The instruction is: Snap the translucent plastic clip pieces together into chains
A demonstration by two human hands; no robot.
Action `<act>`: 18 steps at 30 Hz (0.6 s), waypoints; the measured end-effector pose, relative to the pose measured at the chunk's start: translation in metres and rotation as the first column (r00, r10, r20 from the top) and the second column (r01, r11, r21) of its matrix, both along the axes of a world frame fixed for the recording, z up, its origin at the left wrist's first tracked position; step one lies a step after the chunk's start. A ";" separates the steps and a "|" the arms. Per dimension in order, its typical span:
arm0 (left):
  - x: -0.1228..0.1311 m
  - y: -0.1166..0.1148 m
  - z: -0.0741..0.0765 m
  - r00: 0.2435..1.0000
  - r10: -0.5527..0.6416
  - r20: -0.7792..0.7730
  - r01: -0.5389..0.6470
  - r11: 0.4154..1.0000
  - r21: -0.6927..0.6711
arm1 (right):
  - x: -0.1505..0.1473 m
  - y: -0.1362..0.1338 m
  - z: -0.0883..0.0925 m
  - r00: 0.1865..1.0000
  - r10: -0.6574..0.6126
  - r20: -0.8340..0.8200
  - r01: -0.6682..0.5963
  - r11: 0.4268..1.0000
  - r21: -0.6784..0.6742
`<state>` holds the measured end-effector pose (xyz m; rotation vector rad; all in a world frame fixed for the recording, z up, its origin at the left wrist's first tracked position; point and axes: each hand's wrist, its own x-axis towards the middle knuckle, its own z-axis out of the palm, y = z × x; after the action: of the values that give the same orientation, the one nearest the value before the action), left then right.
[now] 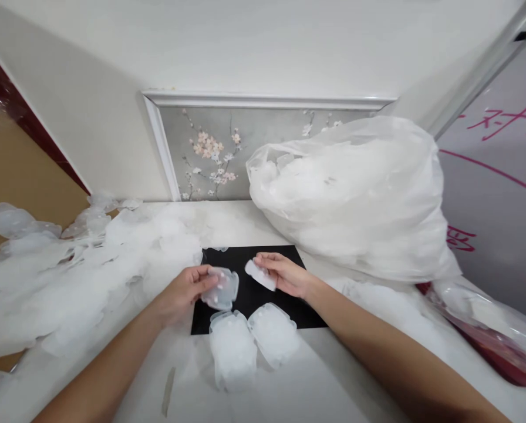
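Above the black mat [249,294], the left hand [186,291] grips a translucent plastic piece [221,288]; the right hand [285,274] pinches a smaller white piece [260,274]. Two stacks [249,343] lie just below; a full plastic bag [355,194] sits right.

Mat [245,258] lies mid-surface [316,388]. Left hand [188,291] holds one clear piece [221,288] over the mat's left part; right hand [285,275] holds a smaller piece [260,275] just right of it. Two stacks [252,343] sit side by side at the mat's near edge, partly on the surface. Loose pile [69,276] to the left. Full bag [355,194] behind-right, probably resting on the surface. Framed panel [228,147] behind, on the wall.
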<state>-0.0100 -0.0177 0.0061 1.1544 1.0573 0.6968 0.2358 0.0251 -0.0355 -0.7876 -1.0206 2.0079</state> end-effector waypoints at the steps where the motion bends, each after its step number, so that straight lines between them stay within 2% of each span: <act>1: 0.003 -0.005 0.002 0.993 -0.101 -0.055 0.101 0.995 0.003 | 0.003 -0.002 0.005 0.990 0.129 0.055 -0.132 0.990 0.047; 2: 0.007 -0.010 0.004 0.975 -0.185 -0.123 0.188 0.982 0.020 | 0.006 -0.004 0.010 0.952 0.267 0.148 -0.284 0.952 0.112; 3: 0.010 -0.014 0.004 0.950 -0.232 -0.209 0.249 0.967 0.061 | 0.009 -0.006 0.015 0.889 0.369 0.272 -0.424 0.886 0.185; 4: 0.013 -0.018 0.004 0.921 -0.240 -0.306 0.287 0.950 0.120 | 0.010 -0.008 0.019 0.817 0.407 0.408 -0.530 0.809 0.254; 5: 0.016 -0.020 0.003 0.894 -0.215 -0.394 0.307 0.933 0.186 | 0.011 -0.010 0.023 0.756 0.385 0.530 -0.596 0.738 0.315; 6: 0.017 -0.021 0.001 0.870 -0.178 -0.459 0.317 0.916 0.245 | 0.012 -0.010 0.026 0.717 0.327 0.615 -0.629 0.685 0.368; 7: 0.018 -0.022 0.000 0.854 -0.152 -0.497 0.325 0.902 0.283 | 0.011 -0.009 0.028 0.705 0.261 0.659 -0.631 0.656 0.415; 10: 0.015 -0.018 0.001 0.866 -0.114 -0.486 0.292 0.905 0.308 | 0.000 0.004 0.029 0.737 0.065 0.672 -0.531 0.672 0.517; 12: 0.011 -0.014 0.003 0.890 -0.065 -0.452 0.226 0.923 0.312 | -0.014 0.021 0.027 0.717 -0.154 0.679 -0.438 0.659 0.612; 13: 0.010 -0.012 0.004 0.901 -0.035 -0.432 0.189 0.929 0.319 | -0.023 0.030 0.024 0.677 -0.280 0.680 -0.418 0.615 0.669; 15: 0.006 -0.007 0.003 0.920 0.013 -0.391 0.127 0.935 0.331 | -0.044 0.050 0.018 0.574 -0.475 0.667 -0.471 0.474 0.744; 18: 0.001 0.000 -0.005 0.944 0.075 -0.321 0.035 0.946 0.321 | -0.073 0.074 0.010 0.459 -0.580 0.673 -0.663 0.281 0.694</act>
<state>-0.0086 -0.0177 0.0014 1.5875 1.2669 0.7266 0.1631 0.0989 -0.0251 -1.0153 -2.5841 0.2609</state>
